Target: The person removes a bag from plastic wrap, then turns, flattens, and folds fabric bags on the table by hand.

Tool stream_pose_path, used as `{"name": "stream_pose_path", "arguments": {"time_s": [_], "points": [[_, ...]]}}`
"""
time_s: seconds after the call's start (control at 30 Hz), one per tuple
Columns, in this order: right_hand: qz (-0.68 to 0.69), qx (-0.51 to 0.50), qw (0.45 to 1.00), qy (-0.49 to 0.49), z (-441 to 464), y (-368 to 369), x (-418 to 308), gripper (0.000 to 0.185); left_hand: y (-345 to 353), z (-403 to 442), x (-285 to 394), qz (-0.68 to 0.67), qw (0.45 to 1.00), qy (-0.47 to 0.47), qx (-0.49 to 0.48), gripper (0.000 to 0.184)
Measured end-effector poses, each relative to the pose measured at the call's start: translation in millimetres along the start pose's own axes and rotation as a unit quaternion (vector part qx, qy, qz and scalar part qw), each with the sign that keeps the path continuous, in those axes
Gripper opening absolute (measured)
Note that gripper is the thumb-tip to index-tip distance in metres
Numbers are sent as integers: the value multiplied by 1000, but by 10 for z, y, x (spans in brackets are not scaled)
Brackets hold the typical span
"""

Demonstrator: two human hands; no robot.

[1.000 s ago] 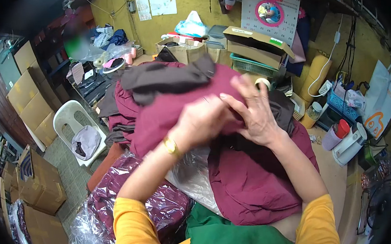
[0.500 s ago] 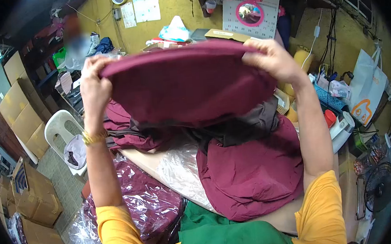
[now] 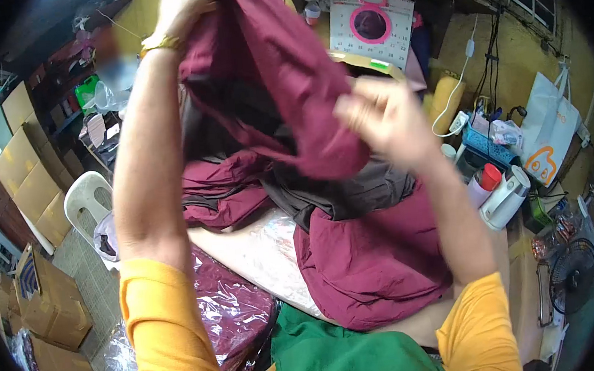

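My left hand (image 3: 189,6), raised at the top edge of the view, is closed on a maroon garment (image 3: 295,67) with a dark lining. The cloth hangs and slants down to the right, its dark inside showing through a gap. My right hand (image 3: 386,119) is blurred, its fingers curled at the garment's right edge. Below on the table lie another maroon garment (image 3: 380,263), a dark grey cloth (image 3: 353,188) and a folded maroon piece (image 3: 224,188). Whether these pieces are joined to the raised garment is hidden.
Plastic-wrapped maroon clothing (image 3: 230,309) lies at the table's near left. A white chair (image 3: 89,198) and cardboard boxes (image 3: 51,299) stand left. To the right are a white kettle (image 3: 507,200), a blue basket (image 3: 489,142) and a black fan (image 3: 573,275). A calendar (image 3: 396,21) hangs behind.
The garment was stretched level between both hands. My left hand has risen, my right hand has dropped and moved slightly left, and the cloth now hangs aslant with its dark inside showing.
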State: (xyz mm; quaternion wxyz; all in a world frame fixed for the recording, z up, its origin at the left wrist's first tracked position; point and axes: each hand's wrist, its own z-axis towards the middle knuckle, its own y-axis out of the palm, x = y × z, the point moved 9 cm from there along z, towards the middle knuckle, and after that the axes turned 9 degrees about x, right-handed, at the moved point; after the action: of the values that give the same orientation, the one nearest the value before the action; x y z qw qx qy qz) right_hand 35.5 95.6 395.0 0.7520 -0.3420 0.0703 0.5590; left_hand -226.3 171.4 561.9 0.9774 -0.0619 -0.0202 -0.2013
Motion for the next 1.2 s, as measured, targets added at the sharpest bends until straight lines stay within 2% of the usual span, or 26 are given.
{"name": "stream_pose_path", "arguments": {"time_s": [0.03, 0.07, 0.13, 0.2, 0.23, 0.27, 0.37, 0.4, 0.43, 0.47, 0.57, 0.6, 0.63, 0.67, 0.7, 0.73, 0.8, 0.83, 0.87, 0.9, 0.93, 1.0, 1.07, 1.13, 1.17, 1.2], "points": [[21, -4, 1000, 6, -316, 184, -42, 37, 132, -43, 422, -83, 996, 27, -4, 32], [104, -28, 991, 78, -629, 420, -11, 40, 307, -162, 876, -162, 985, 56, -23, 31], [135, -31, 976, 169, -1129, 676, 51, 41, 684, -642, 1797, -305, 943, 101, -82, 29], [189, -21, 947, 259, -1601, 889, 257, 29, 1186, -1444, 2609, -370, 914, 89, -139, 27], [245, 27, 935, 254, -1764, 900, 300, 22, 1030, -1823, 3042, -369, 908, 166, -107, 37], [293, 34, 906, 302, -2007, 949, 432, 16, 1112, -2199, 3353, -397, 871, 116, -264, 47], [408, 33, 770, 489, -2857, 1084, 834, 24, 1157, -3216, 4054, -499, 798, 135, -308, 48], [441, 54, 723, 529, -3051, 1089, 897, 31, 1170, -3484, 4264, -514, 761, 140, -371, 47], [487, 66, 666, 562, -3137, 1062, 849, 23, 1109, -3672, 4425, -466, 761, 181, -413, 45], [484, 72, 666, 563, -3205, 992, 870, 23, 1070, -3846, 4535, -493, 760, 196, -376, 50], [587, 71, 564, 576, -3351, 859, 784, 21, 1000, -3946, 4557, -459, 728, 208, -466, 60], [586, 76, 566, 576, -3415, 760, 811, 21, 1047, -3886, 4441, -425, 726, 208, -498, 63], [638, 49, 530, 557, -3466, 697, 745, 23, 1096, -3741, 4195, -408, 750, 148, -500, 61], [687, 21, 492, 535, -3486, 643, 670, 26, 1177, -3633, 3900, -328, 804, 144, -475, 51], [613, 38, 530, 585, -3507, 507, 645, 30, 1319, -3610, 3529, -298, 876, 147, -350, 46], [594, 32, 559, 578, -3474, 374, 600, 34, 1315, -3524, 3062, -243, 926, 108, -269, 44], [573, -12, 613, 544, -3672, 157, 674, 41, 1631, -3778, 2187, -50, 899, 34, -433, 39], [568, -65, 633, 522, -3730, 90, 681, 49, 1725, -3954, 1825, -61, 854, -26, -516, 55], [568, -65, 634, 521, -3720, -7, 690, 49, 1738, -4044, 1556, -80, 842, -77, -527, 41], [479, -148, 665, 553, -3788, -36, 668, 48, 1717, -4052, 1375, -94, 873, -114, -465, 35], [382, -229, 685, 576, -3857, -101, 655, 47, 1621, -3958, 1338, -91, 879, -128, -451, 37], [218, -469, 722, 460, -3689, -353, 420, 37, 1372, -3803, 1433, -173, 865, -126, -455, 51], [244, -403, 816, 334, -3323, -810, 353, 38, 839, -3540, 1811, -119, 883, -104, -441, 72], [310, -167, 890, 291, -2882, -1182, 597, 48, 377, -3718, 2427, -105, 853, -51, -508, 89], [121, -119, 958, 230, -2598, -1280, 717, 57, 180, -3919, 2778, -142, 834, 1, -533, 95], [-73, -67, 982, 158, -2270, -1320, 773, 67, 2, -4134, 3054, -178, 811, 52, -555, 101]]}}
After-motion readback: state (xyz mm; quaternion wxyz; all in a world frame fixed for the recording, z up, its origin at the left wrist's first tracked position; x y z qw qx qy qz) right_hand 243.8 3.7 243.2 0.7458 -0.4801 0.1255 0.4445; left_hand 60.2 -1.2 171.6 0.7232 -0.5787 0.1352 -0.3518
